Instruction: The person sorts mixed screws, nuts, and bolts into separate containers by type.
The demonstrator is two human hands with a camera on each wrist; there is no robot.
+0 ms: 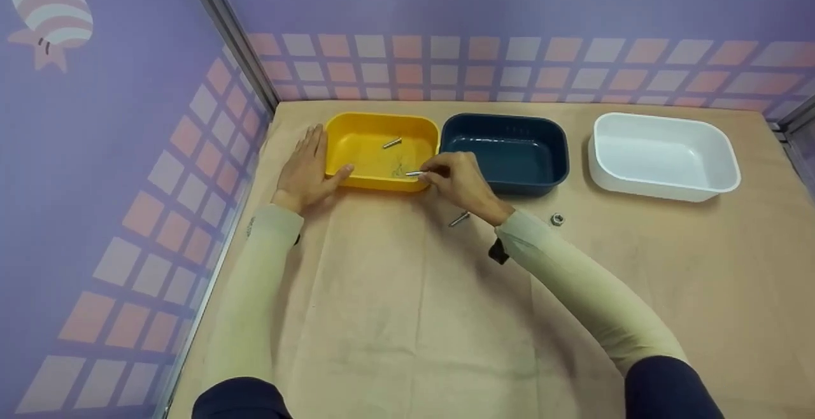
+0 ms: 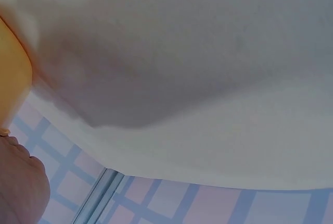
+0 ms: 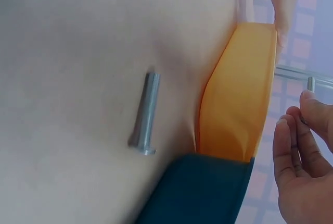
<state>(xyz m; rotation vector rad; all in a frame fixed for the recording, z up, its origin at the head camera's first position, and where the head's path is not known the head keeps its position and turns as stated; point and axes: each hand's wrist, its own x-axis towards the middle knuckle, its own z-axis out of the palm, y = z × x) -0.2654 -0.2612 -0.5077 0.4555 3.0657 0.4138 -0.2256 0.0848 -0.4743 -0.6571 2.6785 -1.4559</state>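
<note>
My left hand rests against the left end of a yellow plastic container, fingers straight along its side and thumb over the front rim. Above that container's front right corner, my right hand pinches a metal bolt between thumb and fingers; its tip also shows in the right wrist view. One bolt lies inside the yellow container. Another bolt lies on the cloth below my right hand, large in the right wrist view. A metal nut sits on the cloth near my right forearm.
Right beside the yellow container stands a dark blue container. A white container stands farther right, a gap between them. Beige cloth covers the table. Purple patterned panels rise behind and at the left.
</note>
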